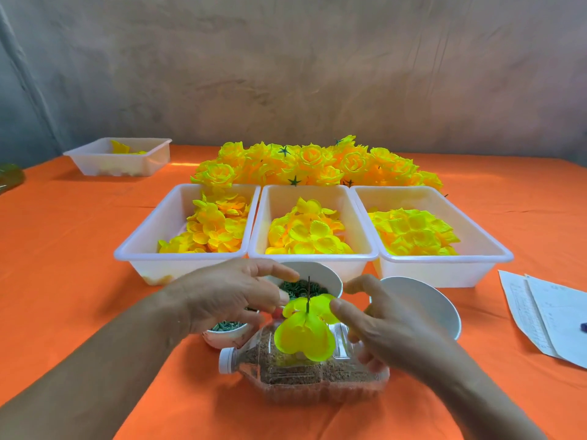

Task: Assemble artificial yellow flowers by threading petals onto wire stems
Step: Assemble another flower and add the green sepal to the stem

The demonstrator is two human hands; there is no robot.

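Note:
A bright yellow petal piece point(304, 339) is threaded on a thin dark wire stem point(308, 289). The stem stands upright out of a clear plastic bottle point(286, 373) that lies on its side, filled with brown grains. My left hand point(228, 296) is to the petal's left with its fingers loosely extended and its thumb tip at the petal's left edge. My right hand point(384, 325) is on the right; its thumb lies on the petal's right lobe, which it pinches, while its index finger points forward.
Three white trays point(313, 257) of loose yellow petals stand side by side behind the hands, with finished yellow flowers point(311, 163) heaped beyond. Two bowls of small green parts point(330, 277) point(222, 339), an empty white bowl point(438, 309), papers point(546, 315) at right, another tray point(120, 166) far left.

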